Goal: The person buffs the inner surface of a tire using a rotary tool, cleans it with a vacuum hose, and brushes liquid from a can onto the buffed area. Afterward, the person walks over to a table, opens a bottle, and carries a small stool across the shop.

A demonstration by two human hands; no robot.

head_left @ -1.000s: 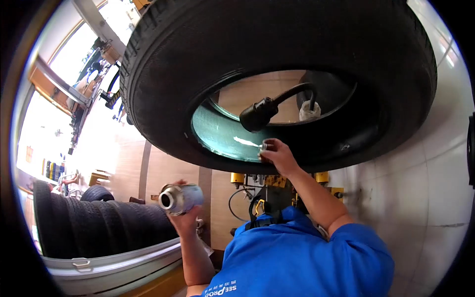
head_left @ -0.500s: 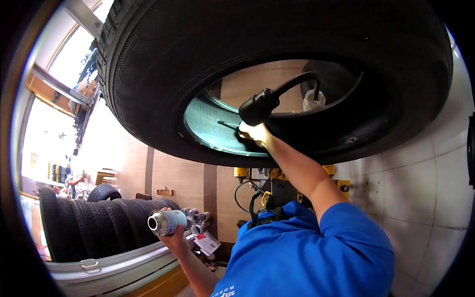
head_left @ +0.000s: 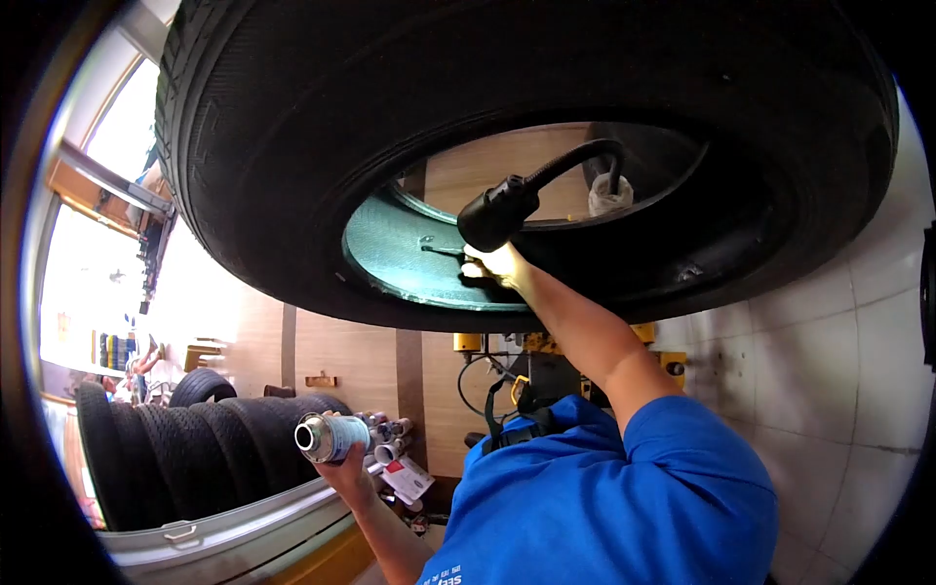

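Note:
A large black tire (head_left: 283,185) fills the upper view, its inner wall lit pale green by a black gooseneck lamp (head_left: 495,214). Inside the tire, just below the lamp head, my right hand (head_left: 497,265) pinches a thin applicator brush (head_left: 445,252). Its dark tip points left at the lining, near a small glossy mark; whether it touches I cannot tell. At lower left my left hand (head_left: 343,472) is wrapped round an open metal can (head_left: 333,437), tilted with its uncapped neck toward the camera. The lower part of the can is partly behind my fingers.
A row of tires (head_left: 210,444) stands at lower left behind a pale rail (head_left: 224,522). Several cans and a white-and-red box (head_left: 406,480) sit beside my left hand. Yellow and black equipment (head_left: 546,366) is under the tire. Tiled floor (head_left: 809,390) lies right.
The view has shifted a little, so the tire and lamp appear slightly farther left and lower. A glossy mark now shows above the brush tip. Both hands keep their holds.

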